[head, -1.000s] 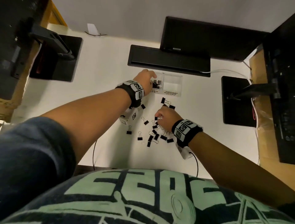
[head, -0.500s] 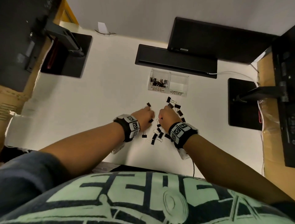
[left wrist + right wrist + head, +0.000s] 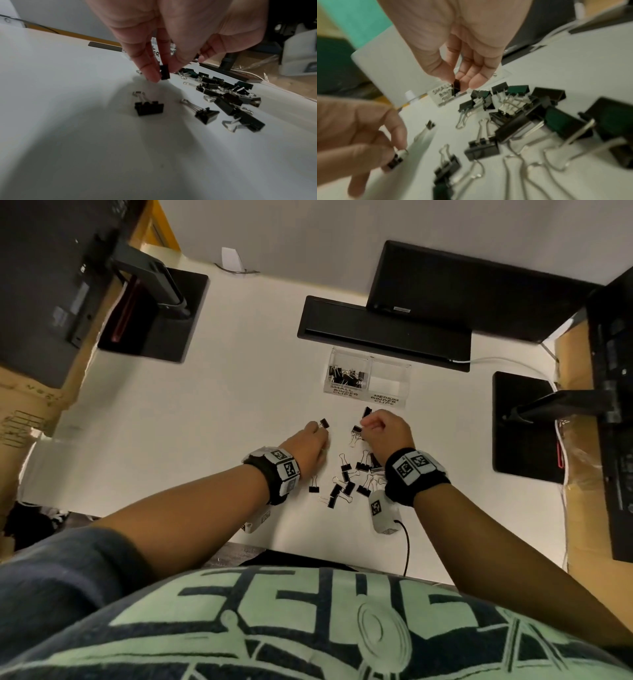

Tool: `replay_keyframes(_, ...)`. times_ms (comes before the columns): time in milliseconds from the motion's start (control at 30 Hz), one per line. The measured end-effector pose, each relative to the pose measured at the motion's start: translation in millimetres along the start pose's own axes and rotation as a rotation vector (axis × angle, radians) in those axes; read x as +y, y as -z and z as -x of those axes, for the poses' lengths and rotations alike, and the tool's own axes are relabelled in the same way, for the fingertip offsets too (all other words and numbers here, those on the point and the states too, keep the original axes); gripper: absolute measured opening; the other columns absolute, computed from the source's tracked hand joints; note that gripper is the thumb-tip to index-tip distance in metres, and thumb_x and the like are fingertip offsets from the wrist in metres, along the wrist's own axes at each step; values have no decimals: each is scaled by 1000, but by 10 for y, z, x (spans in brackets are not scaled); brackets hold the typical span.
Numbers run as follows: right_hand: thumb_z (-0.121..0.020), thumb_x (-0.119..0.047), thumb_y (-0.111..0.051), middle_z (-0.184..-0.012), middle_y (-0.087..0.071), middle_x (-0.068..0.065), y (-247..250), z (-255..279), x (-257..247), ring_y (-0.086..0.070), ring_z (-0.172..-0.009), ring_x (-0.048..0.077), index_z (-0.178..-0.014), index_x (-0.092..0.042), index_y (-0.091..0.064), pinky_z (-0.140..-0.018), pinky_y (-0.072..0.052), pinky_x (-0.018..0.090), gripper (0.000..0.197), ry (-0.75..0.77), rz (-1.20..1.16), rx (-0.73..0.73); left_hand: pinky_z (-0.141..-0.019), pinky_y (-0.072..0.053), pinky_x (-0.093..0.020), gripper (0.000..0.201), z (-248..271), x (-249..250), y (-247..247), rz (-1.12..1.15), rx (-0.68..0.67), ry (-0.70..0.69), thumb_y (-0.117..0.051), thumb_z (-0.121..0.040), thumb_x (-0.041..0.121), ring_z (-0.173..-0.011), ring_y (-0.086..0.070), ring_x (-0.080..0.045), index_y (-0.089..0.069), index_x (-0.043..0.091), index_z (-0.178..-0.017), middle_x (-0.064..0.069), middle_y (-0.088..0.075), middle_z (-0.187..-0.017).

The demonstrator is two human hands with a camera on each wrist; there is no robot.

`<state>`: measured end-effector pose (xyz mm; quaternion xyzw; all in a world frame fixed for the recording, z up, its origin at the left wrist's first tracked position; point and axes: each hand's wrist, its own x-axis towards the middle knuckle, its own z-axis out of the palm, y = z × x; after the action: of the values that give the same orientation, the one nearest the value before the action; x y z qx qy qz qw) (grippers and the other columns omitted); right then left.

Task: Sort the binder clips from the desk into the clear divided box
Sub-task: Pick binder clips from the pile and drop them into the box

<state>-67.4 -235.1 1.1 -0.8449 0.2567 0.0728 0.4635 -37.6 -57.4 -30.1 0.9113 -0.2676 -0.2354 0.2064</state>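
Note:
My left hand [image 3: 320, 429] [image 3: 163, 77] pinches a small black binder clip [image 3: 324, 423] [image 3: 165, 73] just above the white desk [image 3: 222, 405]. My right hand [image 3: 364, 426] [image 3: 458, 87] pinches another small black clip [image 3: 456, 87], held over the far end of the loose pile of binder clips [image 3: 352, 477] [image 3: 513, 121]. The clear divided box [image 3: 406, 386] stands a short way beyond both hands. Its left compartment, labelled small, holds several black clips [image 3: 346, 378]; the right one, labelled medium, looks bare. My left hand with its clip [image 3: 395, 161] also shows in the right wrist view.
A black keyboard [image 3: 383, 337] lies right behind the box, with a dark monitor [image 3: 479, 289] beyond it. Black monitor bases stand at the left [image 3: 154, 316] and right [image 3: 524, 422]. A white cable [image 3: 496, 360] runs at the right. Single clips [image 3: 148, 108] lie left of the pile.
My left hand came back from the box to the pile and took up a small clip. My right hand lifted a clip off the pile. Both hands now sit farther forward, toward the box.

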Motion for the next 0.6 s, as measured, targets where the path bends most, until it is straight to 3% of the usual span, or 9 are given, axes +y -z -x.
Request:
replay_keyframes(167,-89,0,-44,-81,-65,5,93,9,-51,-55,-64,13,-85,-5,-69,-41,-43,12,26,-251,-301,-37,-80,-50,-39,18,-80,-51,125,150,139,83,-43,-91,6,-76,-51,-23,-57,5,-101,-14,-54,-105)
replay_keyframes(233,-86,4,-43,-79,-63,11,67,22,-66,-53,-63,17,-77,-4,-67,-48,-47,20,27,-365,-445,-128,-82,-48,-33,21,-130,-68,179,235,176,135,-45,-91,5,-81,-49,-18,-61,8,-104,-13,-54,-108)
replay_keyframes(333,-87,-10,-51,-69,-55,6,14,39,-69,-52,-63,16,-78,-6,-67,-63,-48,31,19,-489,-494,-292,-82,-39,-22,33,-220,-6,303,352,189,240,-42,-92,5,-94,-55,-24,-62,13,-117,-13,-49,-122)
replay_keyframes(400,-89,-25,-55,-64,-50,3,-20,47,-105,-49,-56,14,-83,-8,-65,-62,-48,30,21,-478,-336,-354,-78,-42,-22,38,-275,44,376,384,183,299,-37,-94,5,-94,-60,-26,-63,16,-118,-14,-52,-122)
replay_keyframes(500,-84,-38,-61,-59,-49,1,-101,72,-158,-50,-54,16,-67,-12,-54,-59,-44,27,32,-240,263,-411,-50,-38,-20,42,-336,68,432,392,159,349,-31,-91,1,-56,-51,-12,-70,17,-97,-9,-64,-96)
replay_keyframes(533,-84,-39,-61,-58,-47,-1,-142,83,-159,-48,-54,16,-61,-13,-47,-56,-41,26,37,-145,470,-430,-49,-38,-21,42,-348,72,441,360,140,350,-31,-90,-1,-56,-50,-12,-70,16,-91,-7,-65,-92)
replay_keyframes(600,-84,-41,-61,-63,-47,-1,-228,106,-128,-49,-60,15,-66,-12,-46,-54,-40,26,38,-34,759,-452,-69,-50,-28,37,-377,72,437,249,103,339,-33,-91,1,-80,-61,-22,-69,8,-93,-7,-66,-101)
